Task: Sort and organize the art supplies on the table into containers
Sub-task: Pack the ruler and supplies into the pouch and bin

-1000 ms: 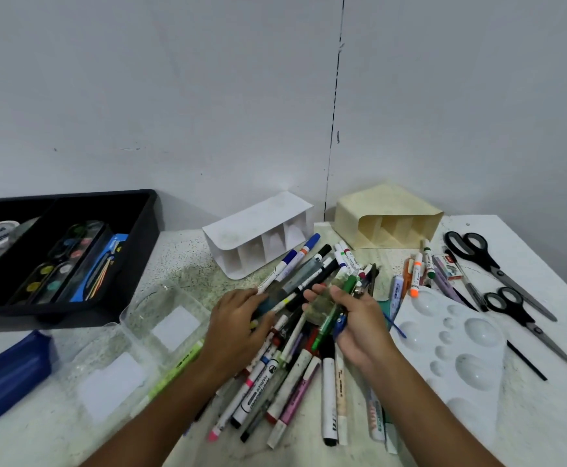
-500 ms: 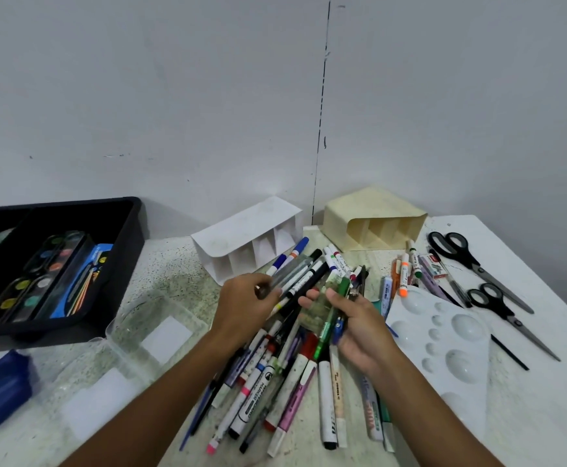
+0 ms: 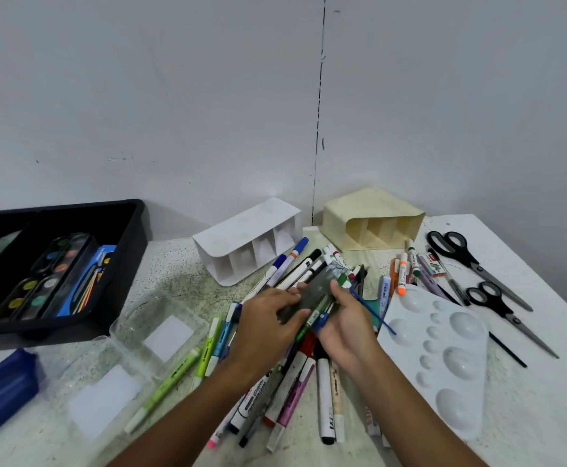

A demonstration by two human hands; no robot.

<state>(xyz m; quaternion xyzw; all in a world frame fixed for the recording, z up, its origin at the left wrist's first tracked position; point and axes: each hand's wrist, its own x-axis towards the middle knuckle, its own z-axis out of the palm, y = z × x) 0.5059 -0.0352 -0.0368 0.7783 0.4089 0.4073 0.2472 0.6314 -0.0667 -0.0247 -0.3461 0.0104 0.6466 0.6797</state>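
Note:
A heap of markers and pens (image 3: 292,382) lies at the table's middle. Above it my left hand (image 3: 265,326) and my right hand (image 3: 346,323) both grip a small clear plastic case (image 3: 315,289), which is blurred. My right hand also holds a green pen (image 3: 314,318) under its thumb. Behind the heap lie a white divided holder (image 3: 241,241) and a cream divided holder (image 3: 373,217), both tipped on their sides with the openings facing me. A clear open plastic box (image 3: 133,352) lies to the left of the heap.
A black tray (image 3: 130,237) with watercolour palettes stands at the left. A blue pouch (image 3: 2,389) is at the near left. A white paint palette (image 3: 444,352) lies to the right, with two black scissors (image 3: 477,264) and more markers (image 3: 406,274) beyond it.
Both hands have come closer together around the clear case. My left hand left the markers it was gripping and now holds the case. The camera tilted up and left slightly.

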